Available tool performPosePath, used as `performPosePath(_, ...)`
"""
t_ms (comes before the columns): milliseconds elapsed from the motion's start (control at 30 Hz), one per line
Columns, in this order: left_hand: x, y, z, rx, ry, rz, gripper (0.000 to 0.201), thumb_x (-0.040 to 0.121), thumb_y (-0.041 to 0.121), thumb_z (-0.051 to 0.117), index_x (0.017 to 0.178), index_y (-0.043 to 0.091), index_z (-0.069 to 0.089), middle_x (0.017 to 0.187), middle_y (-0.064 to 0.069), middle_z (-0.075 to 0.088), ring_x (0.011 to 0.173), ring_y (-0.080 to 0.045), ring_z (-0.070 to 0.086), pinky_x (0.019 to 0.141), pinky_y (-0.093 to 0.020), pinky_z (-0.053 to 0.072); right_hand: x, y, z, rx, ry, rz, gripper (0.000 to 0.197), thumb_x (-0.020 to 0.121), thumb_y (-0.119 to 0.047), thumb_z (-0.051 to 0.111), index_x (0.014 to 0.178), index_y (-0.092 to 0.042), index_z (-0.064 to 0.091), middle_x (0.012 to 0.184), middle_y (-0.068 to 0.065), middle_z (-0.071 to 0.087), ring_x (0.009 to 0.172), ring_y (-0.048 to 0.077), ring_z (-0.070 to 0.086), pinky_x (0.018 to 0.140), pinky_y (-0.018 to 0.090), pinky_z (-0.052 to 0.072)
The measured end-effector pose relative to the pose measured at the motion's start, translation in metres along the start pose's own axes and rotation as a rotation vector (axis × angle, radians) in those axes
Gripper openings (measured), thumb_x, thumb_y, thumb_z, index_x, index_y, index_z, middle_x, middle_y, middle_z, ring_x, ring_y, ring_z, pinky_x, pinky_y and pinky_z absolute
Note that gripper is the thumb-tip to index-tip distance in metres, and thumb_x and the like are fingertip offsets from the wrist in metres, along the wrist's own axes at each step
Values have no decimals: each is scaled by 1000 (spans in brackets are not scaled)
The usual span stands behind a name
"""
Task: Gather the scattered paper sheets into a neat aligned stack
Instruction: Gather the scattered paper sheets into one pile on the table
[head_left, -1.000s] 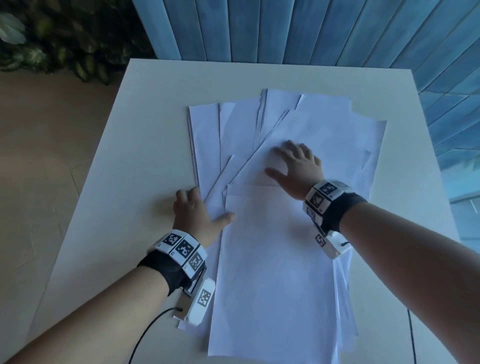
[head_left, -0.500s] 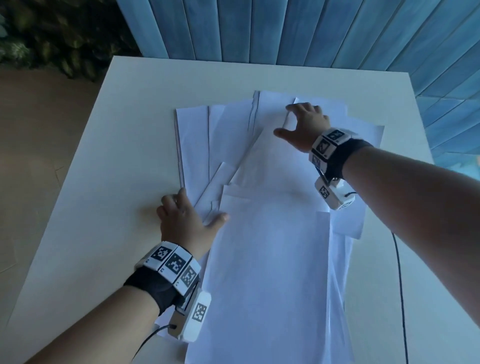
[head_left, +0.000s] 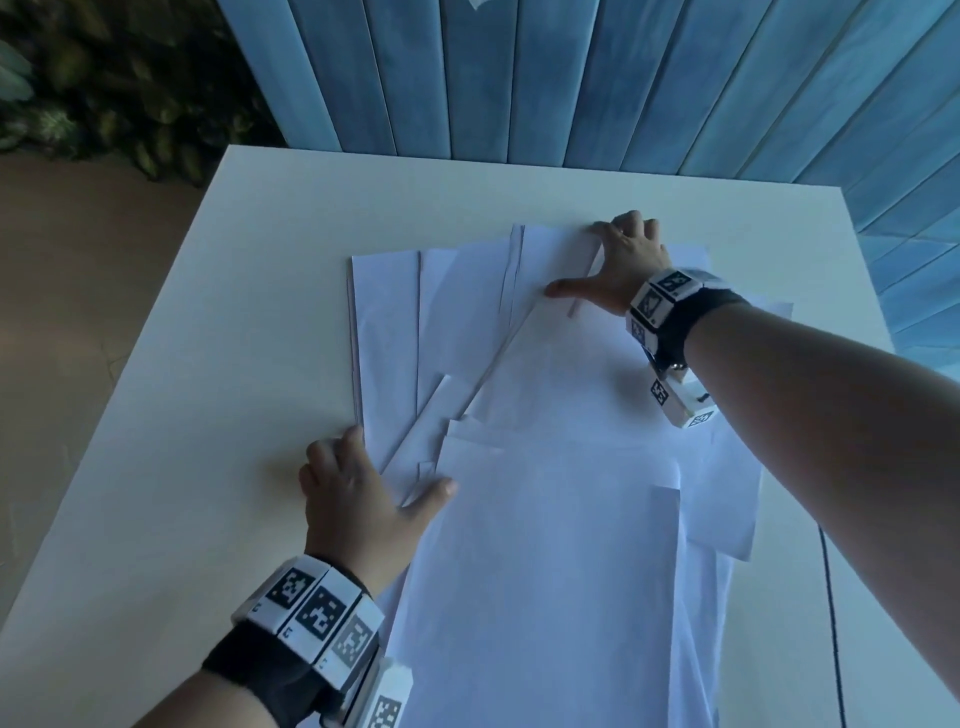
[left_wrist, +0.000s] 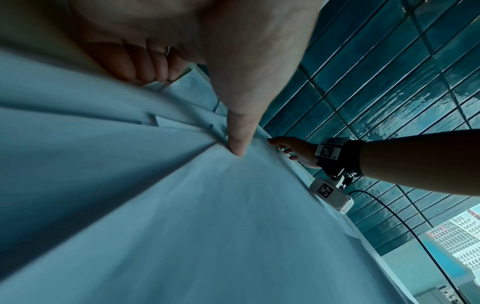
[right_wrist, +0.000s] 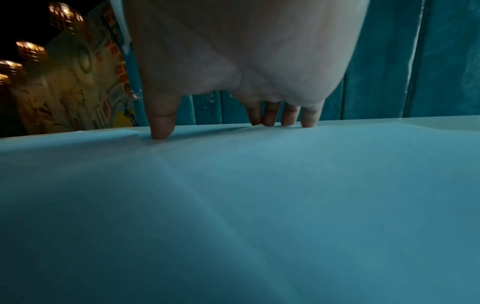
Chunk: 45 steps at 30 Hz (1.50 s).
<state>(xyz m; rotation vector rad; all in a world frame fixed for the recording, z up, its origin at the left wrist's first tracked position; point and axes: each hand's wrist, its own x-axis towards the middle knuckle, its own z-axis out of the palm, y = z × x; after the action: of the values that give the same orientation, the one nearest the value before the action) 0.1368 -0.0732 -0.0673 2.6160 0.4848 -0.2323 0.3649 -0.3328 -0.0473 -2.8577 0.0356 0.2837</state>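
Several white paper sheets (head_left: 545, 545) lie fanned and overlapping on a white table (head_left: 208, 415). My left hand (head_left: 363, 483) rests at the left edge of the spread. Its bent fingers touch the table beside the sheet edges and its thumb presses on the paper (left_wrist: 207, 205). In the left wrist view the left hand (left_wrist: 221, 82) shows that straight thumb on a sheet. My right hand (head_left: 618, 265) reaches to the far edge of the sheets. In the right wrist view the right hand (right_wrist: 246, 96) stands on its fingertips and spread thumb on the paper (right_wrist: 233, 205). Neither hand grips a sheet.
A blue tiled wall (head_left: 571, 78) stands just behind the table's far edge. Dark plants (head_left: 104, 78) and brown floor lie to the left. A black cable (head_left: 831, 597) runs along the table's right side. Bare tabletop shows left of and beyond the sheets.
My right hand has slid from the middle of the sheets up to their far edge. The left hand has stayed at the left edge of the spread.
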Motion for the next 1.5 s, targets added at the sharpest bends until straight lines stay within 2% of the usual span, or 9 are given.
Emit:
performPosePath(167,-1,3,-6,-31,-44,-21,117,44,82,48,133,6,38,123,-17,38,116,-30,32,103,-40,28,-29,-13,6,12,-41,-34,102,56,-78,66,140,-25,43,133,5,39,127,27,32,103,43,36)
performPosePath(300,-4,10,-9,-34,-39,-44,101,62,62,76,136,4,36,128,-18,35,120,-34,32,105,-41,28,-57,-31,10,-12,-116,-74,97,62,-75,66,141,-25,41,133,6,39,127,28,33,103,44,36)
performPosePath(467,-7,10,-14,-28,-12,-38,98,65,59,76,137,5,37,131,-18,35,121,-35,33,106,-40,29,-76,-44,3,-24,-209,-90,101,63,-78,61,145,-25,38,141,6,36,133,27,28,107,47,32)
performPosePath(667,-22,-13,-33,60,-248,-28,112,29,87,64,110,15,35,118,-7,35,116,-27,30,93,-34,32,-80,-49,-6,-56,-322,-99,127,40,-73,79,147,-25,31,139,3,34,132,24,27,104,48,39)
performPosePath(733,-29,-23,-35,111,-311,-19,118,25,85,66,116,17,32,121,-5,31,119,-27,28,95,-34,32,-84,-50,-7,-51,-315,-100,126,36,-71,81,145,-28,34,135,2,36,130,24,28,102,48,40)
performPosePath(967,-38,-23,-29,118,-249,25,114,42,65,82,131,13,31,124,-7,30,117,-28,28,102,-33,26,-114,-58,6,-38,-322,-110,117,39,-62,87,140,-25,39,131,2,38,126,23,33,100,43,41)
performPosePath(1200,-48,-28,-31,-36,-193,-10,97,49,49,88,121,7,38,120,-9,37,115,-26,35,101,-36,37,-142,-56,16,-46,-319,-92,111,41,-55,89,133,-17,40,128,7,39,120,27,37,95,44,46)
performPosePath(1367,-47,-30,-27,-84,-99,-25,86,53,52,86,110,5,43,113,-10,43,107,-28,42,94,-39,41,-153,-56,15,-9,-308,-100,101,51,-53,87,134,-17,42,129,8,40,121,27,37,94,39,44)
performPosePath(1500,-41,-30,-31,-85,-104,-9,81,61,57,80,110,4,43,113,-10,44,107,-28,45,94,-41,43,-171,-48,9,98,-255,-81,92,64,-50,82,141,-21,39,140,8,40,130,28,32,104,42,36)
